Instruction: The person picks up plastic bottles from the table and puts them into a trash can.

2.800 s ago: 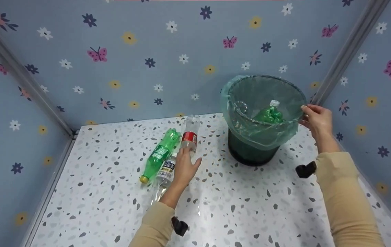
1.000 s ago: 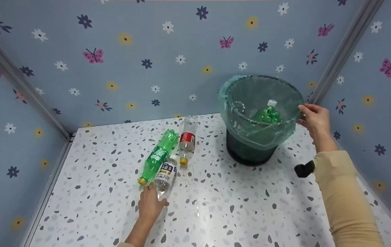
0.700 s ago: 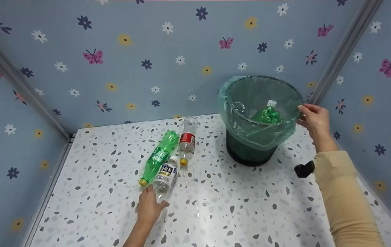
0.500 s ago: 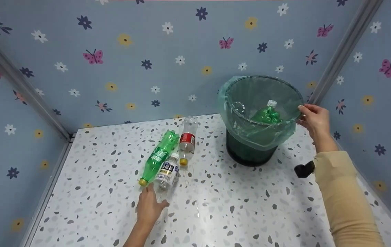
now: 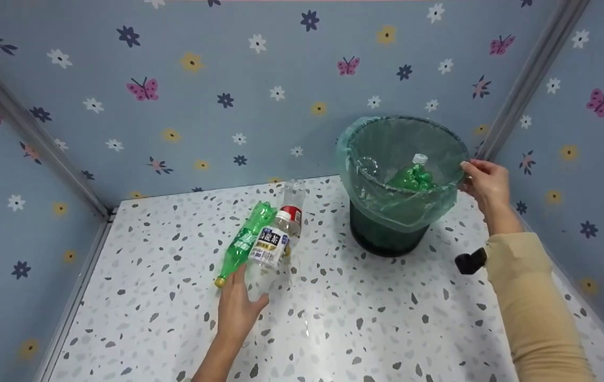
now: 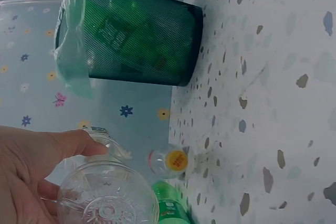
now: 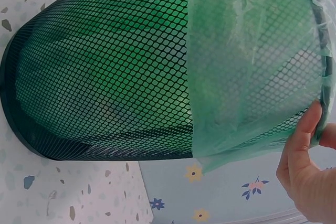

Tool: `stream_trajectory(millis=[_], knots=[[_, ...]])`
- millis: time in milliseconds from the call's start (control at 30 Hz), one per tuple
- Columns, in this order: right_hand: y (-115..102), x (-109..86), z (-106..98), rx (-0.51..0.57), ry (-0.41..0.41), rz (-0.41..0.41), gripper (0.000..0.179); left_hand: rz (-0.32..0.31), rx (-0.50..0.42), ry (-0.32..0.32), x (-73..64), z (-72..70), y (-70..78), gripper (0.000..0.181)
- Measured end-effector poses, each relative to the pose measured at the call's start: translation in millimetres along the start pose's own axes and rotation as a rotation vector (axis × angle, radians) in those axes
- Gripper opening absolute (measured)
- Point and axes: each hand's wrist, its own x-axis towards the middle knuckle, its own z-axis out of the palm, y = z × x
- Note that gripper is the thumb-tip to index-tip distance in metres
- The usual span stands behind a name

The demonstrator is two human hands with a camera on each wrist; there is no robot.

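My left hand (image 5: 238,305) grips a clear plastic bottle (image 5: 270,246) with a white label and white cap, lifted off the floor and tilted cap-away. In the left wrist view its round base (image 6: 107,203) faces the camera, the thumb along its side. Behind it lie a green bottle (image 5: 246,239) with a yellow cap and a clear bottle (image 5: 294,199) with a red label, partly covered by the held one. My right hand (image 5: 490,183) pinches the rim of a mesh wastebasket (image 7: 105,72), over which a green bin liner (image 7: 236,72) is folded.
Inside the wastebasket a crumpled green bottle (image 5: 413,178) with a white cap shows, beside a clear bottle's base (image 5: 369,165). Flower-patterned walls (image 5: 217,69) stand behind and at both sides of the speckled white surface (image 5: 344,318).
My left hand moved from near the red-labelled bottle to the white-labelled one, took hold of its lower end, and has lifted it up and rightward. The right hand has stayed on the rim.
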Motion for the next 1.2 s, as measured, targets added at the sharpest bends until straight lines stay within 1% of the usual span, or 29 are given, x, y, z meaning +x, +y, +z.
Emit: stream_trajectory(millis=[167, 367, 533, 600, 733, 933, 1133, 1200], knots=[[-1, -1.1, 0, -0.007, 0.008, 0.006, 0.039, 0.066, -0.025, 0.016, 5.8, -1.1, 18.0, 0.074], [-1, -1.7, 0, 0.004, 0.002, 0.017, 0.046, 0.139, -0.001, 0.027, 14.9, -2.7, 40.3, 0.072], [-1, -1.0, 0, -0.014, 0.000, 0.014, 0.045, 0.197, 0.004, 0.035, 24.6, -3.5, 57.9, 0.073], [-1, -0.8, 0, -0.019, 0.003, 0.014, 0.042, 0.228, 0.000, 0.042, 29.2, -4.2, 64.5, 0.072], [-1, -1.0, 0, -0.007, -0.003, 0.018, 0.035, 0.268, 0.008, 0.048, 39.6, -6.9, 77.8, 0.071], [-1, -2.0, 0, -0.011, -0.002, 0.017, 0.029, 0.312, 0.069, 0.038, 56.3, -11.1, 95.9, 0.069], [-1, -1.3, -1, -0.021, 0.001, 0.003, 0.031, 0.351, 0.101, 0.018, 72.8, -14.9, 114.3, 0.069], [0, -0.8, 0, -0.016, 0.002, 0.002, 0.032, 0.375, 0.114, 0.017, 77.9, -15.8, 120.5, 0.069]])
